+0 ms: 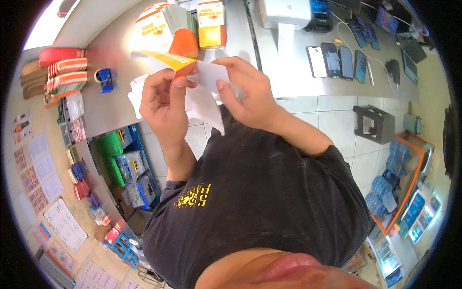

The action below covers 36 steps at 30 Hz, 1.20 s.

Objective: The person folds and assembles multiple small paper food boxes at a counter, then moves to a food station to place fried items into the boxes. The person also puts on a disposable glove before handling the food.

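Note:
Above the near edge of the steel counter (108, 108), a partly folded paperboard carton (209, 78) is between my two hands. One face is orange and yellow; its inner flaps are white. My left hand (164, 103) pinches the carton at its orange corner, thumb against the fold. On the other side, my right hand (250, 94) grips a white flap between thumb and fingers. Beyond my hands stand a stack of flat cartons (179, 19) and an orange-and-white carton (211, 24). White sheets (136, 94) lie partly behind my left hand.
A blue tape dispenser (106, 80) and bundled striped packs (67, 74) sit at the left. To the far right are a white printer (285, 13) and several phones (346, 62). A dark stool (380, 125) stands on the floor; blue bins (143, 185) are below the counter.

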Each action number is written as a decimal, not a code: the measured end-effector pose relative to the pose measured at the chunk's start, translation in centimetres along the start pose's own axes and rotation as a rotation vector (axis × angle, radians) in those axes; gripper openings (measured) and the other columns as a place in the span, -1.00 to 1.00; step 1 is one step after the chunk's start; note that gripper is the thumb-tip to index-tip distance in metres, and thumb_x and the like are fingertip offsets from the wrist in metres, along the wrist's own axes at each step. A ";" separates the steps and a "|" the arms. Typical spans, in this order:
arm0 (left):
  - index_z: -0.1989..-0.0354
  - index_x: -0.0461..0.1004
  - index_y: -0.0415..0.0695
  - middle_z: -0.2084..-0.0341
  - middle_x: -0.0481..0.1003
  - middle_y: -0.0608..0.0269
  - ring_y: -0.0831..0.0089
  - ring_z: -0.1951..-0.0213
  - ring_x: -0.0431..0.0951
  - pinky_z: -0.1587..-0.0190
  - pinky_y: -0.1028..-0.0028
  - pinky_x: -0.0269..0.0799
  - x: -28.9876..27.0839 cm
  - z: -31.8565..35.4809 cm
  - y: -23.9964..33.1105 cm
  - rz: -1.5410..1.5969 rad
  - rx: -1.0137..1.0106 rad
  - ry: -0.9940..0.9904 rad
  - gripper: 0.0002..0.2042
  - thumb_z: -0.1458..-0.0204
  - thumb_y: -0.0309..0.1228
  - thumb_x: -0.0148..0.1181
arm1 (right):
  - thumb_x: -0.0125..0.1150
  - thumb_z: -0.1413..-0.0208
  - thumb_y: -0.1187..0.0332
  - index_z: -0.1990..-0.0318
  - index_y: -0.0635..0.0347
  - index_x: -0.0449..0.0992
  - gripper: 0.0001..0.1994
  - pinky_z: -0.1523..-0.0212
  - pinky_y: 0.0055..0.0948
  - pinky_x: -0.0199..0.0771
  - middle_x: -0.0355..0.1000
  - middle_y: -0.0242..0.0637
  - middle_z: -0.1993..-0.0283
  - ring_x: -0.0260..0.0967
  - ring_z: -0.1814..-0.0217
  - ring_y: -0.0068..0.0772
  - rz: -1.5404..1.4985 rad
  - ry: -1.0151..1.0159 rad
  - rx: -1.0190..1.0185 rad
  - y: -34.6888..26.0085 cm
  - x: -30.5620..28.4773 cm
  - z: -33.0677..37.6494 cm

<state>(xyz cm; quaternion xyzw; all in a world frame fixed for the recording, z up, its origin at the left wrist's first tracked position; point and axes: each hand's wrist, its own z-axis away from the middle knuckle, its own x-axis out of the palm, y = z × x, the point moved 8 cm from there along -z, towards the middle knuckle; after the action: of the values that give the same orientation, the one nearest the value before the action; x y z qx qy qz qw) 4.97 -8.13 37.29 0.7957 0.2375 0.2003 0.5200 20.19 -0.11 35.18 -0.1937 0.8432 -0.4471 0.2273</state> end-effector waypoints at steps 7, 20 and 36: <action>0.25 0.57 -0.37 0.20 0.63 0.04 0.39 0.18 0.67 0.07 0.46 0.60 5.6 2.3 -1.4 -0.080 -0.027 -0.218 -0.91 -0.10 -0.67 0.34 | 0.29 -0.24 0.47 -0.04 0.34 0.58 -0.75 0.05 -0.43 0.66 0.61 -0.10 0.02 0.63 0.06 -0.35 -0.345 0.259 0.248 1.8 -5.2 3.2; 0.11 0.51 -0.43 0.10 0.58 0.05 0.38 0.07 0.63 -0.03 0.39 0.64 11.4 4.6 -3.9 0.215 -0.271 -0.387 -0.85 -0.18 -0.66 0.27 | 0.37 -0.19 0.45 0.18 0.31 0.70 -0.87 0.12 -0.49 0.70 0.59 -0.15 0.06 0.61 0.11 -0.44 -0.207 0.290 0.283 1.6 -9.9 6.1; 0.14 0.55 -0.37 0.19 0.62 0.05 0.35 0.12 0.66 0.04 0.42 0.60 11.6 4.9 -3.4 -0.211 0.043 -0.249 -0.87 -0.17 -0.63 0.26 | 0.42 -0.16 0.41 0.22 0.36 0.67 -0.84 0.10 -0.46 0.68 0.65 -0.17 0.18 0.64 0.18 -0.45 0.020 0.187 0.216 1.1 -10.3 5.0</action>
<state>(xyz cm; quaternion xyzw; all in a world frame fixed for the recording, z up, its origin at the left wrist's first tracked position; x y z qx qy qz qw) 16.51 -3.78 33.16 0.7959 0.2576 0.0391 0.5465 31.31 2.58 33.87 -0.1173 0.8096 -0.5488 0.1718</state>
